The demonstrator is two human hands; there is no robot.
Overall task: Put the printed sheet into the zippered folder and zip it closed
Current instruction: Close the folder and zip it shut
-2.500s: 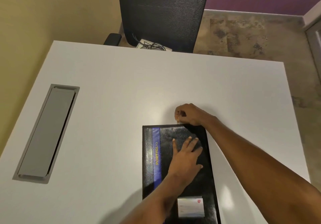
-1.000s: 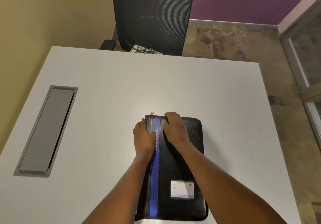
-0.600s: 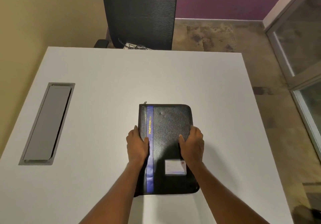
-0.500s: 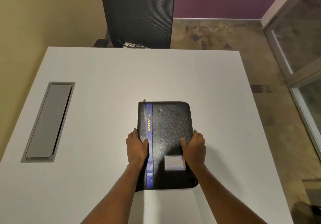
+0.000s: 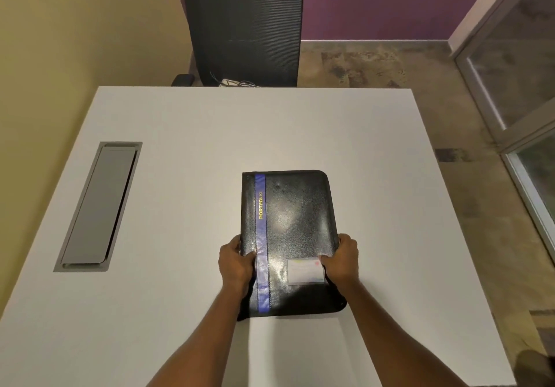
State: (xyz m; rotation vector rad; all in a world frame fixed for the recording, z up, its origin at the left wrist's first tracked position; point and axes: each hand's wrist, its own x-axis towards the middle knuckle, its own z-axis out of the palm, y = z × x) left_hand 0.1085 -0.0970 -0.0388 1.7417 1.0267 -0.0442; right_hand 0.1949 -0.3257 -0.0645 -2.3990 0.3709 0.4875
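A black zippered folder (image 5: 295, 221) with a blue stripe and gold "PORTFOLIO" lettering is closed, its near end held just above the white table (image 5: 186, 158). A small clear card window sits on its cover near the lower right. My left hand (image 5: 235, 262) grips its left edge, thumb on the cover. On the opposite edge, my right hand (image 5: 342, 259) holds it the same way. No printed sheet shows anywhere.
A grey cable hatch (image 5: 99, 206) is set into the table at the left. A black mesh chair (image 5: 244, 23) stands beyond the far edge. A glass partition (image 5: 522, 80) rises at the right, over bare floor.
Both hands slid from the folder's far end to its two side edges and took hold. The folder now looks raised and tilted toward me. My view shifted right.
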